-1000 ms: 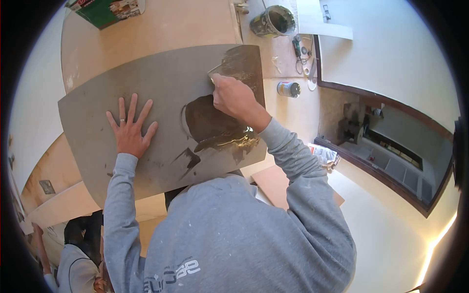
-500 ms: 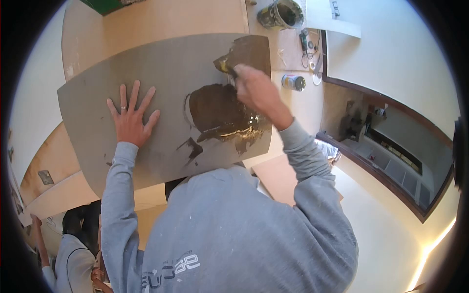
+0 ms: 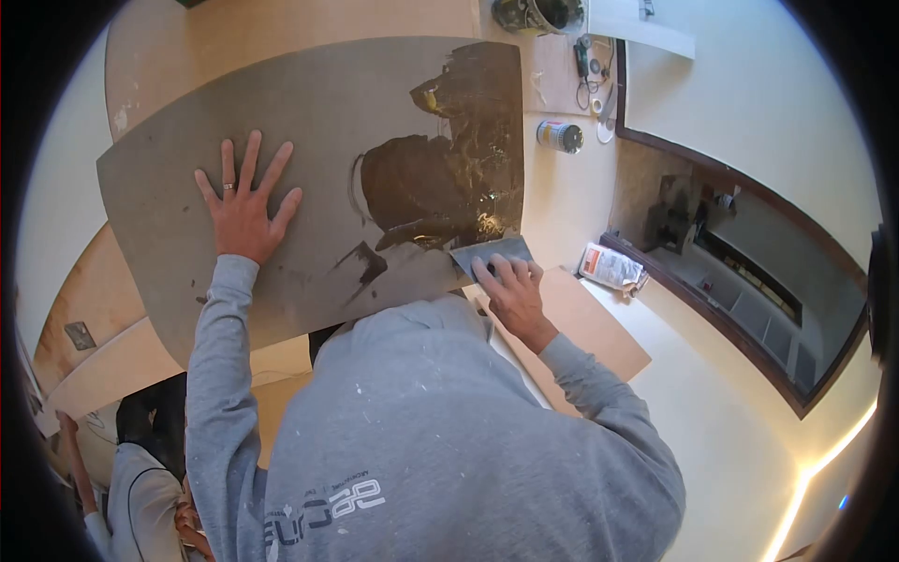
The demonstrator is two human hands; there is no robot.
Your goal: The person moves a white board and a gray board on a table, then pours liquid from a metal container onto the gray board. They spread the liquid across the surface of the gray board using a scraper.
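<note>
My left hand [image 3: 247, 208] lies flat on a large grey curved sheet [image 3: 197, 267], its fingers spread and a ring on one of them. My right hand [image 3: 513, 298] is closed around the back of a flat grey spreader [image 3: 501, 253], whose blade rests at the sheet's near right edge. A glossy dark brown coat of glue-like liquid [image 3: 407, 183] covers the sheet's right side. It runs up to the far right corner in a rough band. A smaller dark smear [image 3: 368, 267] sits closer to me.
Beyond the sheet stand a smeared bucket [image 3: 538, 14] and a tin can [image 3: 559, 137]. A green power tool [image 3: 582, 58] lies near them. To the right are a white packet [image 3: 612, 269] and a framed opening [image 3: 740, 272]. Another person [image 3: 145, 487] is at lower left.
My right hand has swept from the far right corner toward me, down the sheet's right side, with the spreader. The brown coat now reaches along that edge. My left hand stays flat on the sheet.
</note>
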